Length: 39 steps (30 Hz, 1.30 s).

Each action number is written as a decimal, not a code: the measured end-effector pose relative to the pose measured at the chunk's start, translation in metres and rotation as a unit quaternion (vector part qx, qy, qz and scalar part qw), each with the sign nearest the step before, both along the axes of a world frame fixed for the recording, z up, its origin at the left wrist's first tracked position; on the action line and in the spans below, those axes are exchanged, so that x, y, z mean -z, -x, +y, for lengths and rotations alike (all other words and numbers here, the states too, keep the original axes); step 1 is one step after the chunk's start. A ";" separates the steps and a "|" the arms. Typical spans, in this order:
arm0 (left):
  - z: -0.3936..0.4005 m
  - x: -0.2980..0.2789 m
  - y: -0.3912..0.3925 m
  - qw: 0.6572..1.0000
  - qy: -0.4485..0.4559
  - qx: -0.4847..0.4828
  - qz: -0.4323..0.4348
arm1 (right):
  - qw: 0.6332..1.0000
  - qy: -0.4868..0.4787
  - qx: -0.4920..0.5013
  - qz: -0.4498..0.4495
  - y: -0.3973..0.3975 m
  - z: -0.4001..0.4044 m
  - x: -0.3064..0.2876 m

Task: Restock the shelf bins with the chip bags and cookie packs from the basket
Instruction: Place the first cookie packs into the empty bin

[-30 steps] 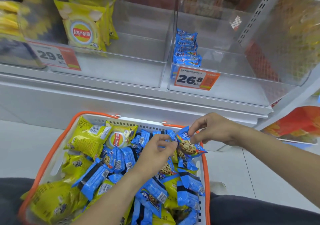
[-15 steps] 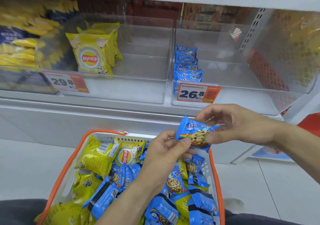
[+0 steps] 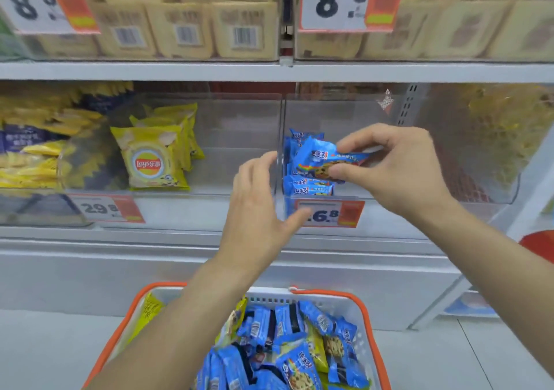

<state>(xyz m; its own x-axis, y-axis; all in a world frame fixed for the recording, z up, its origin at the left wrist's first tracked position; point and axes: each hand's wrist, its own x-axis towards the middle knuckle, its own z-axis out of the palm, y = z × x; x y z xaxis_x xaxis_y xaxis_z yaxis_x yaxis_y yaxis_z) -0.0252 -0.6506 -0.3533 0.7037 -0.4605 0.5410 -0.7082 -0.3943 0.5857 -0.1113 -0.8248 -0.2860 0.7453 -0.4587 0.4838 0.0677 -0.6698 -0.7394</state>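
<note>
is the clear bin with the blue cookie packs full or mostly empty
Mostly empty. The cookie bin holds only one short stack of blue packs at its left front; the rest shows bare clear walls.

light: bright, even, falling from overhead | shadows: faint, soft | glare: hazing the clear bin fronts [image 3: 209,138] | blur: smearing price tags [image 3: 329,0], side packets | distortion: wide-angle bending shelf edge [image 3: 269,72]
</note>
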 end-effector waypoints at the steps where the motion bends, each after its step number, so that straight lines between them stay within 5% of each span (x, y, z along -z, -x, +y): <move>1: -0.005 0.005 -0.004 1.000 -0.016 -0.004 -0.001 | 0.999 -0.003 0.012 0.033 -0.007 -0.005 0.004; 13: -0.019 0.043 -0.012 0.983 -0.048 -0.089 -0.150 | 0.941 0.094 -0.070 0.318 -0.046 -0.031 0.030; 18: -0.019 0.046 -0.013 0.981 -0.052 -0.089 -0.163 | 0.928 0.055 -0.106 0.352 -0.047 -0.032 0.030; 22: -0.018 0.046 -0.013 0.982 -0.051 -0.086 -0.158 | 0.954 -0.009 -0.093 0.286 -0.040 -0.032 0.029; 28: -0.013 0.041 -0.011 0.987 -0.050 -0.058 -0.140 | 0.996 0.079 -0.013 0.025 -0.008 -0.018 0.016; 32: 0.004 0.041 0.013 0.992 0.054 -0.036 -0.112 | 0.988 0.121 -0.082 -0.048 0.022 0.007 0.020; 35: 0.026 0.062 0.045 0.997 0.072 0.015 -0.027 | 0.978 0.128 -0.166 0.025 0.044 0.023 0.052; 39: 0.056 0.125 0.087 0.983 -0.104 0.086 0.128 | 0.931 0.121 -0.238 0.247 0.066 0.024 0.123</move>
<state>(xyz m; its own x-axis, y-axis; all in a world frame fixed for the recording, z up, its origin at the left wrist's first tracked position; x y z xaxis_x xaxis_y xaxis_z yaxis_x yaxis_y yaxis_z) -0.1119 -0.5942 -0.4785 0.7069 -0.6661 0.2380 -0.6142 -0.4111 0.6736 -0.1772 -0.8013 -0.4091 0.9954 0.0594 0.0746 0.0921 -0.8021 -0.5901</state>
